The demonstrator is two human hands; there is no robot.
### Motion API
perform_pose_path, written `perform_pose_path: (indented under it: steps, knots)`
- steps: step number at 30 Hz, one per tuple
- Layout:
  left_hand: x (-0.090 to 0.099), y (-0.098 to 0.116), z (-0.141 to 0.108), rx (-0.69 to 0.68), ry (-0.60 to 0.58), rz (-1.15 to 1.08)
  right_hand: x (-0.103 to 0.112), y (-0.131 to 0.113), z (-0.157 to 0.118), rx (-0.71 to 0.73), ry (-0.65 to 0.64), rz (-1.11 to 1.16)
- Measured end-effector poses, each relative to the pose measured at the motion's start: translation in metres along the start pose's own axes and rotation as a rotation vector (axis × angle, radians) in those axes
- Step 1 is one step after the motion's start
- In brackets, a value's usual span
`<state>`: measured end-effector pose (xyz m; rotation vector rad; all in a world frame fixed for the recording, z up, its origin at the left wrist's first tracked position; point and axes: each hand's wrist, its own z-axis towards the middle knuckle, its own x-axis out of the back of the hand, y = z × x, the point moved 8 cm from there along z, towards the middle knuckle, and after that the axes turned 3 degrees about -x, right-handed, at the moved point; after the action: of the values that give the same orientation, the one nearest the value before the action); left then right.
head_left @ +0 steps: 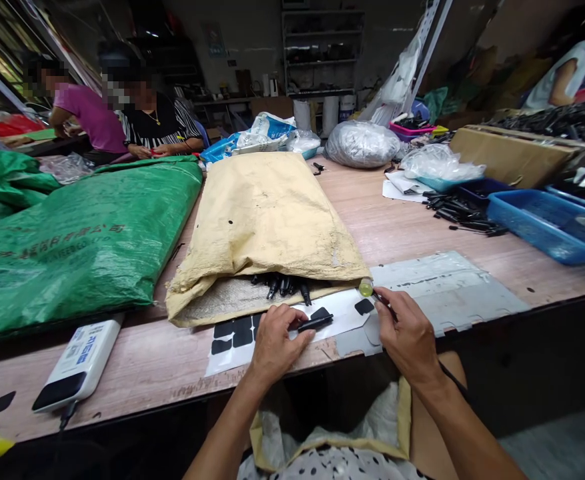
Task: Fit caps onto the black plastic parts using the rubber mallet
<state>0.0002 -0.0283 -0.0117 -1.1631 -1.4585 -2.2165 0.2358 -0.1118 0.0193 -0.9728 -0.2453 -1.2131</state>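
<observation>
My left hand (276, 341) pinches a slim black plastic piece (316, 323), shaped like a pen or marker, between thumb and fingers. It is held level just above a white sheet (222, 363) that carries several black rounded stickers (243, 331). In my right hand (408, 330) is a thin dark-handled tool with a round yellow-green end (366, 288); its exact kind is unclear. That end is near the front corner of a tan woven sack (272, 207). Similar black pieces (287, 285) poke out of the sack's mouth.
A green sack (87, 233) and white power bank (79, 363) lie at left. To the right are a grey board (452, 287), loose black pieces (465, 213) and a blue tray (547, 223). An opened sack (405, 417) covers my lap. Two people sit across; another sits far right.
</observation>
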Motion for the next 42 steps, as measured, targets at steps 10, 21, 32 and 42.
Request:
perform_pose_path:
  steps: [10, 21, 32, 42]
  knots:
    - [-0.003, -0.004, -0.001, 0.018, 0.009, -0.016, -0.014, -0.083, -0.021, 0.113, -0.245, 0.323]
    - [-0.001, -0.003, 0.0, 0.021, 0.018, -0.034, -0.022, -0.084, -0.027, 0.132, -0.256, 0.208]
    - [0.0, -0.001, 0.0, 0.025, 0.009, -0.017, -0.013, -0.059, -0.022, 0.044, -0.202, 0.182]
    - [-0.002, -0.001, -0.001, 0.0, 0.001, 0.015, -0.012, 0.019, 0.006, -0.03, -0.084, -0.265]
